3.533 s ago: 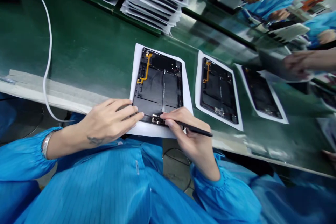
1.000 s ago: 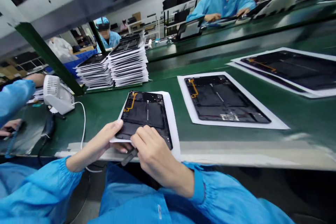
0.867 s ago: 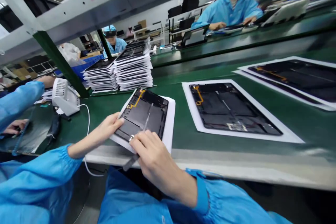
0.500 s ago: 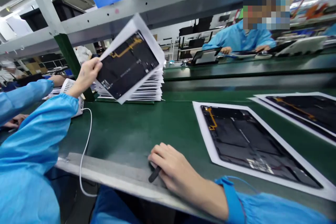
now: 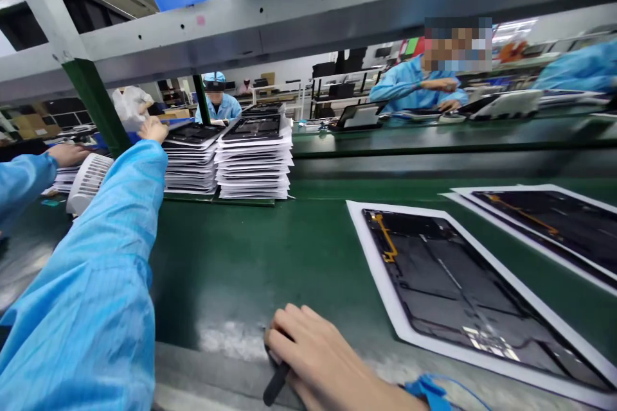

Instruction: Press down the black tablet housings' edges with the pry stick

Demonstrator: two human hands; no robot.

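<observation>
The right hand (image 5: 308,350) is curled firmly shut around a black pry stylus (image 5: 276,384), whose end juts out below the fist. Just ahead and to its right, a tablet rear housing (image 5: 457,289) lies flat on a white paper sheet (image 5: 385,282) on the green bench mat (image 5: 241,257). Far ahead, the outstretched left hand (image 5: 153,130) is at the stacked housings (image 5: 190,160); whether it holds anything cannot be told.

Left arm (image 5: 91,276) outstretched, left hand (image 5: 153,130) raised; right hand (image 5: 308,353) curled low.
</observation>
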